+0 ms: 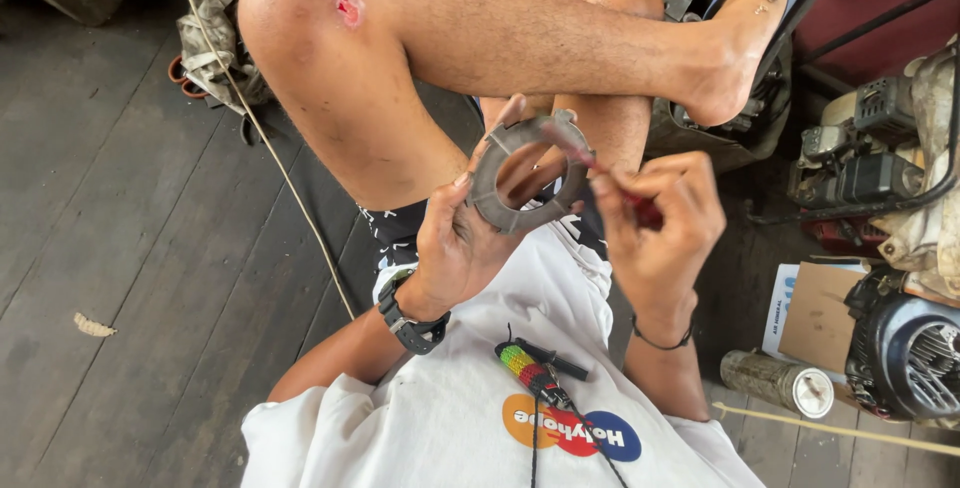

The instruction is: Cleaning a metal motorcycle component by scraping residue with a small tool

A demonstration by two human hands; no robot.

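head view: our left hand [455, 248] grips the grey ring plate [525, 173] by its lower rim, tilted toward us, exposing its face; right hand [655, 218], just beside, pinches a red-handled tool [600, 170] against its upper edge.

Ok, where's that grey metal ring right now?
In the head view, the grey metal ring sits at centre frame, held up by the left hand above the lap, with the right hand just beside it.
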